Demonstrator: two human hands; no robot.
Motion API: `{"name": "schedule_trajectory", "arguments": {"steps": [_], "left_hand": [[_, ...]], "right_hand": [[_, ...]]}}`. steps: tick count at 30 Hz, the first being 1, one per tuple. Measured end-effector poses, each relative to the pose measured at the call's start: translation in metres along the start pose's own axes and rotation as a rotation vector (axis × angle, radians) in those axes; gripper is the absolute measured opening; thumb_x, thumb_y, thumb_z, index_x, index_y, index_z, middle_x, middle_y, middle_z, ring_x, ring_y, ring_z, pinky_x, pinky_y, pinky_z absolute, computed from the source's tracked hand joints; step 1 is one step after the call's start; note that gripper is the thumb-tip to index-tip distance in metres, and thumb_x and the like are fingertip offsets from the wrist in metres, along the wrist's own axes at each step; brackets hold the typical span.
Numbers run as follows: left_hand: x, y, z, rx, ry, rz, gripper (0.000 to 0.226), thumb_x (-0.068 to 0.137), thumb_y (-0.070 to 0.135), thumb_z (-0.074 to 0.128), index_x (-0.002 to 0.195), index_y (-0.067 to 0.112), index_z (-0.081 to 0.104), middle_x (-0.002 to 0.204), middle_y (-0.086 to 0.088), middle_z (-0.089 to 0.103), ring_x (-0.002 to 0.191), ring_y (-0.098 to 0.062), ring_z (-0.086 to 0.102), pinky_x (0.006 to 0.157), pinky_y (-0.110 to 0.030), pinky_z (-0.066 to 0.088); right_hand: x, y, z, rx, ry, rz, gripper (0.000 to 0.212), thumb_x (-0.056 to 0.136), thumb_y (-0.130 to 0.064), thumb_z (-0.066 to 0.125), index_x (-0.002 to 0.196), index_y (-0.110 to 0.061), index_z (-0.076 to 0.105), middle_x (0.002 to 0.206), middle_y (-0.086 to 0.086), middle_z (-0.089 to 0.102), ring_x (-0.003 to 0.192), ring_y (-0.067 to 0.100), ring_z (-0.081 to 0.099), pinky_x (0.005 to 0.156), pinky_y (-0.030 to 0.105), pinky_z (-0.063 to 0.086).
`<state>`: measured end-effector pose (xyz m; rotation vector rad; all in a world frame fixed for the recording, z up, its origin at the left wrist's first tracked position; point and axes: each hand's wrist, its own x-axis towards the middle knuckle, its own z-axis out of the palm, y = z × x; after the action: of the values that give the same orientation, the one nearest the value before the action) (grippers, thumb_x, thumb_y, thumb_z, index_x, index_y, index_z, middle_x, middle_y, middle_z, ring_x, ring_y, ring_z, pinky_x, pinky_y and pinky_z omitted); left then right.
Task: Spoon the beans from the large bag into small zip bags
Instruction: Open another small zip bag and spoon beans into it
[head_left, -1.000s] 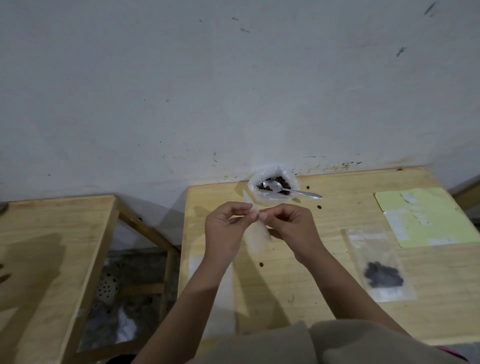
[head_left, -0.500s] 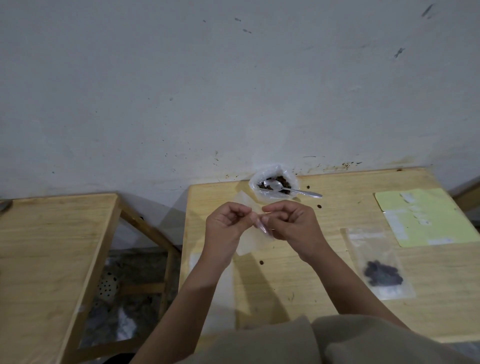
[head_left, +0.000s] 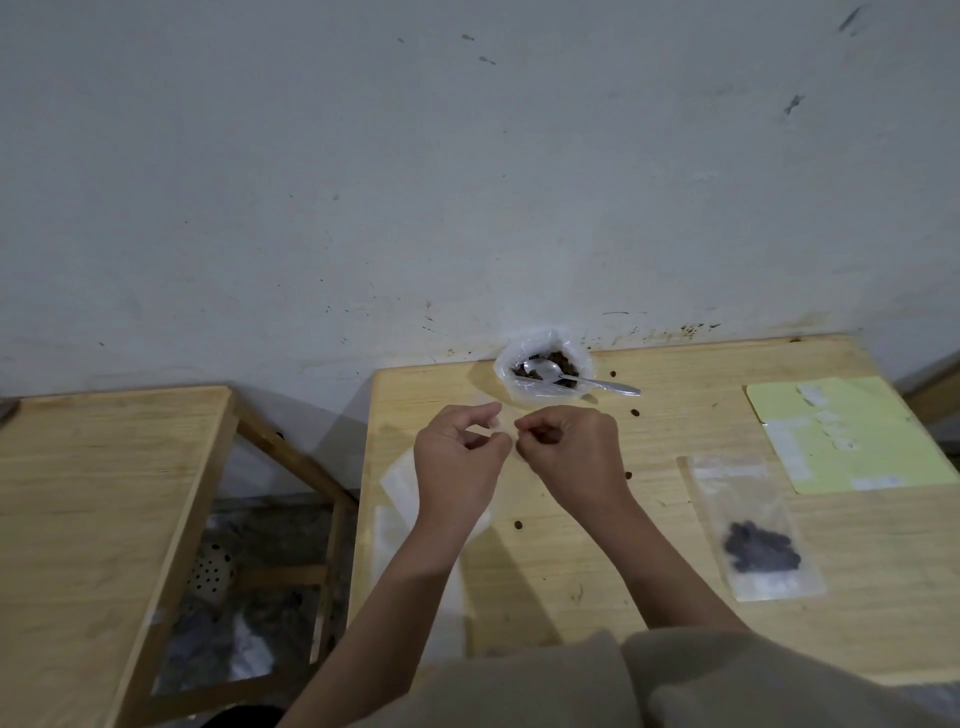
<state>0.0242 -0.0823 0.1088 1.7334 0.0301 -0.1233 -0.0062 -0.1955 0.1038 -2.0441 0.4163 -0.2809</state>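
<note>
While both hands work at centre frame, the light wooden table (head_left: 597, 545) spans the lower right. Since a moment ago the empty clear small zip bag (head_left: 402, 480) has swung down-left under the left hand (head_left: 460, 462); left hand and right hand (head_left: 571, 457) pinch its top edge, probably parting the seal. At right lies a filled zip bag of dark beans (head_left: 758, 543). Against the wall, the large clear bag of beans (head_left: 543, 369) holds a metal spoon (head_left: 571, 376); loose beans (head_left: 517, 525) dot the wood

A pale green sheet (head_left: 852, 436) lies flat on the wooden table (head_left: 623, 545) at three o'clock, a second wooden table (head_left: 93, 499) stands apart at nine, and a scuffed grey wall (head_left: 467, 182) fills twelve.
</note>
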Motion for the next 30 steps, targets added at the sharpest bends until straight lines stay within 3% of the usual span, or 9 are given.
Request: {"name": "schedule_trajectory", "arguments": {"steps": [10, 12, 14, 18, 24, 27, 30], "left_hand": [[0.000, 0.001, -0.001, -0.035, 0.024, 0.004, 0.045, 0.074, -0.014, 0.064, 0.082, 0.030, 0.069, 0.087, -0.001, 0.067, 0.055, -0.004, 0.056, 0.052, -0.012, 0.042], [0.000, 0.001, -0.003, -0.063, 0.012, -0.016, 0.044, 0.074, -0.014, 0.063, 0.082, 0.028, 0.070, 0.086, -0.001, 0.067, 0.057, -0.005, 0.056, 0.053, -0.013, 0.043], [0.001, 0.000, -0.006, -0.093, 0.000, -0.049, 0.039, 0.075, -0.012, 0.063, 0.082, 0.025, 0.072, 0.081, 0.002, 0.069, 0.059, -0.007, 0.057, 0.054, -0.015, 0.045], [-0.002, 0.001, -0.007, -0.120, -0.030, -0.086, 0.025, 0.077, -0.004, 0.069, 0.084, 0.019, 0.072, 0.069, 0.003, 0.065, 0.061, -0.008, 0.057, 0.058, -0.016, 0.047], [-0.003, 0.000, -0.010, -0.032, -0.088, -0.127, 0.031, 0.071, -0.014, 0.065, 0.077, 0.016, 0.069, 0.076, 0.000, 0.062, 0.061, -0.009, 0.058, 0.064, -0.023, 0.050], [-0.003, -0.003, -0.011, 0.038, -0.105, -0.156, 0.025, 0.072, -0.008, 0.068, 0.077, 0.017, 0.069, 0.086, 0.006, 0.065, 0.074, -0.003, 0.064, 0.070, -0.032, 0.057], [-0.002, -0.006, -0.012, 0.104, -0.105, -0.154, 0.020, 0.071, 0.004, 0.074, 0.077, 0.023, 0.070, 0.081, 0.004, 0.068, 0.086, -0.015, 0.067, 0.075, -0.038, 0.057]], "right_hand": [[-0.003, 0.000, 0.009, -0.114, 0.149, -0.227, 0.019, 0.069, 0.004, 0.065, 0.081, -0.006, 0.076, 0.072, 0.006, 0.072, 0.062, 0.013, 0.063, 0.061, 0.019, 0.048], [-0.002, 0.002, 0.006, -0.024, 0.117, -0.152, 0.018, 0.071, 0.001, 0.065, 0.081, -0.009, 0.076, 0.072, 0.001, 0.072, 0.063, 0.008, 0.064, 0.062, 0.017, 0.050], [0.001, 0.002, -0.002, 0.170, -0.009, 0.039, 0.018, 0.075, 0.002, 0.067, 0.081, -0.012, 0.077, 0.071, -0.006, 0.071, 0.065, 0.004, 0.066, 0.063, 0.016, 0.052], [0.001, 0.003, -0.012, 0.369, -0.185, 0.154, 0.025, 0.074, 0.009, 0.069, 0.073, -0.015, 0.075, 0.066, 0.002, 0.071, 0.064, 0.014, 0.068, 0.064, 0.023, 0.055], [-0.005, 0.006, -0.014, 0.333, -0.198, 0.198, 0.021, 0.070, 0.007, 0.075, 0.069, -0.014, 0.074, 0.069, 0.011, 0.071, 0.065, 0.019, 0.065, 0.068, 0.034, 0.056], [-0.008, 0.008, -0.010, 0.264, -0.160, 0.185, 0.021, 0.072, 0.004, 0.073, 0.068, -0.017, 0.074, 0.069, 0.006, 0.072, 0.063, 0.013, 0.065, 0.064, 0.027, 0.055], [-0.011, 0.009, -0.011, 0.250, -0.155, 0.150, 0.021, 0.074, 0.003, 0.073, 0.070, -0.017, 0.075, 0.068, 0.001, 0.072, 0.059, 0.007, 0.064, 0.060, 0.020, 0.052]]}}
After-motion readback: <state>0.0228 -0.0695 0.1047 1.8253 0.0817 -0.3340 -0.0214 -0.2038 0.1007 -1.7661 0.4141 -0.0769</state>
